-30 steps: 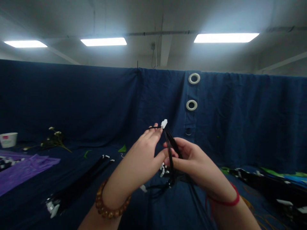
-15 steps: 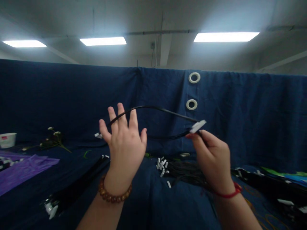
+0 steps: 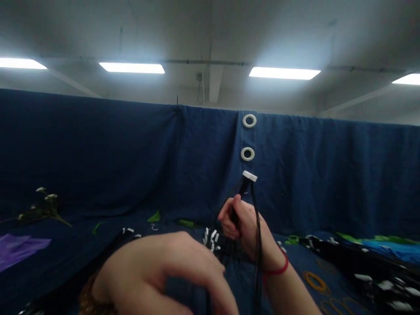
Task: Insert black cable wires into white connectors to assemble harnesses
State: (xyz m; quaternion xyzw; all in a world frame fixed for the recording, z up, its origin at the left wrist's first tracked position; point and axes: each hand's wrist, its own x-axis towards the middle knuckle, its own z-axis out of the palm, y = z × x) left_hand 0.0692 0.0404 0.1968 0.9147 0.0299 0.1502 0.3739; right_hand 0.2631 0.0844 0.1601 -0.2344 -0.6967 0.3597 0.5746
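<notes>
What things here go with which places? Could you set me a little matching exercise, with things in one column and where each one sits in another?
Things:
1. White connector
2. Red cord
3. Purple sheet
4. Round eyelets

Places:
A. On the right wrist
B. In the blue curtain
C. Atop the black cables in the right hand
D. On the blue cloth at far left

Pairs: 1-C, 2-A, 3-D, 4-B

Workshop inside navy curtain partition [image 3: 98, 153]
</notes>
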